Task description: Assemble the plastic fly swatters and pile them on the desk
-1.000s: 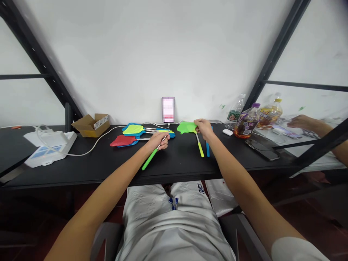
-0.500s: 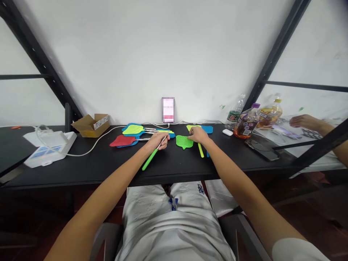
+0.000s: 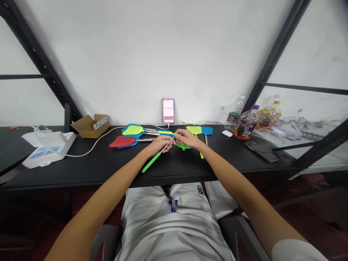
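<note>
Step, likely: bringing green-handled rod (image 3: 151, 162) and green mesh head (image 3: 184, 147) together over tabletop (image 3: 108, 166)
Left hand (image 3: 162, 144), grip closed around rod; right hand (image 3: 187, 138) at rod tip, head partly beneath it; cannot tell whether right grip pinches head
Next move calls for careful lining-up
Meeting point hidden by fingers; yellow swatter (image 3: 193, 129) partly covered by right hand

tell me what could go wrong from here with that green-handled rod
The left hand grips a thin metal rod, which might twist or slip; its green handle points toward the front edge of the black table. The right hand is close to the right-hand yellow swatter and could nudge it. The white cable plugged into the upright phone lies near the piled swatters, so a snag could topple the phone.
</note>
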`<state>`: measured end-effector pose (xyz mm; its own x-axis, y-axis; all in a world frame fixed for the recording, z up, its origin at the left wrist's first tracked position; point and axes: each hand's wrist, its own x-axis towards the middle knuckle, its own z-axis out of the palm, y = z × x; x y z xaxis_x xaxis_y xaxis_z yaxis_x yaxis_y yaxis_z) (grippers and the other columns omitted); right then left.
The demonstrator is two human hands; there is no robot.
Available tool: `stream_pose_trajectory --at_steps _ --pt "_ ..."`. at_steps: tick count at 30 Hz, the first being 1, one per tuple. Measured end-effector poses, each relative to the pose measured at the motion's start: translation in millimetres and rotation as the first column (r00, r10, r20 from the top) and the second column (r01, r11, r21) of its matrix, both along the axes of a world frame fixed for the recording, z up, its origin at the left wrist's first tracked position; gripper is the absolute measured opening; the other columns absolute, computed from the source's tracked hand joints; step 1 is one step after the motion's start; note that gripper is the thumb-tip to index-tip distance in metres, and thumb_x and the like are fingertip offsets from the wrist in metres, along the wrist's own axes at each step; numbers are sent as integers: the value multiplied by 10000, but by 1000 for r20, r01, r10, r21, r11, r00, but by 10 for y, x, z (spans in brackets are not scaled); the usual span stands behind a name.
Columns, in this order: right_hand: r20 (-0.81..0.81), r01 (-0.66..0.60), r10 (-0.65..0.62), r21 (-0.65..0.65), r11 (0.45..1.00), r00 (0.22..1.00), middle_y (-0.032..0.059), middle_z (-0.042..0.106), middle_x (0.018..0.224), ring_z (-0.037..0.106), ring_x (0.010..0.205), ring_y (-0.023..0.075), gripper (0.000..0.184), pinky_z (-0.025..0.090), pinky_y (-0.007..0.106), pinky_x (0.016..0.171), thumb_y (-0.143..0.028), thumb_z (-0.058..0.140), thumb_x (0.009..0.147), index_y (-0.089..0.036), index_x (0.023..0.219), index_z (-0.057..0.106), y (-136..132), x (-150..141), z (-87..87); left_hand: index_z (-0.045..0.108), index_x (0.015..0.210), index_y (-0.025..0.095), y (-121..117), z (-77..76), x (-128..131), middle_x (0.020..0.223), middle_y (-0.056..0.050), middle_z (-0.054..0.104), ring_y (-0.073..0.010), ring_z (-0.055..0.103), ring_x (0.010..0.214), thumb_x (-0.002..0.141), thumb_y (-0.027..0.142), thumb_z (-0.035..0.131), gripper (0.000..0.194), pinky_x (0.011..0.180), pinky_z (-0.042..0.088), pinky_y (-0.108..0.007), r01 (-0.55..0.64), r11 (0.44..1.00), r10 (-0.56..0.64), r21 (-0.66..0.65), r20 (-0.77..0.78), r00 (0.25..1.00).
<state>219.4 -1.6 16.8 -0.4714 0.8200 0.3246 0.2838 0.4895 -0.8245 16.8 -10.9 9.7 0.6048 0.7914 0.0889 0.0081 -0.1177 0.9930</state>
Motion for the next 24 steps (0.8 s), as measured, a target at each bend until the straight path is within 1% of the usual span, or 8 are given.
stream_pose_trajectory --at_steps 6,8,11,13,16,18,20,24 --pt "76 -54 56 -22 998 996 -10 578 593 496 479 85 454 394 189 476 -578 511 914 -187 689 557 -21 -18 10 607 799 128 -62 10 10 542 40 514 -52 414 394 767 347 733 254 397 252 -195 35 998 -32 57 -54 998" --pt "78 0 0 5 1000 997 -13 571 574 480 465 83 445 385 194 478 -541 498 929 -190 658 534 5 -12 8 610 802 121 -73 18 9 544 39 513 -51 424 404 786 358 728 265 417 265 -196 42 997 -39 71 -50 998" --pt "25 179 -181 67 982 983 -21 542 545 470 469 91 429 380 207 506 -474 469 951 -198 623 495 79 32 14 630 854 106 -88 31 9 549 36 519 -55 444 410 808 379 716 291 433 288 -197 28 998 -25 53 -46 999" --pt "-15 347 -347 119 930 938 -16 540 550 487 504 105 421 388 221 549 -417 441 965 -200 607 485 136 86 25 642 909 99 -88 30 10 561 35 528 -59 457 407 820 389 704 309 429 303 -197 17 999 -15 36 -56 998" --pt "-35 602 -609 205 771 792 10 599 604 533 586 132 401 394 242 619 -339 407 978 -200 613 496 200 184 45 649 954 104 -58 2 10 590 28 543 -68 478 406 833 389 684 312 400 306 -194 -19 999 22 37 -82 996" --pt "-7 684 -706 253 684 708 30 641 652 561 634 149 387 396 253 652 -326 402 981 -201 634 519 220 238 54 651 961 111 -19 -33 10 603 24 547 -68 478 399 847 399 668 310 372 275 -189 -56 997 62 54 -106 992" --pt "44 689 -732 302 658 680 49 667 692 583 669 165 389 399 263 677 -341 400 988 -200 662 559 224 267 55 654 953 115 22 -69 12 601 32 530 -53 445 377 855 414 662 315 357 230 -185 -99 991 109 87 -112 988" --pt "127 657 -744 387 646 656 95 698 773 618 755 205 387 391 279 704 -362 403 993 -189 744 644 190 247 45 665 919 115 68 -113 22 563 61 458 -24 328 365 841 431 683 326 367 181 -187 -200 972 208 122 -62 976"
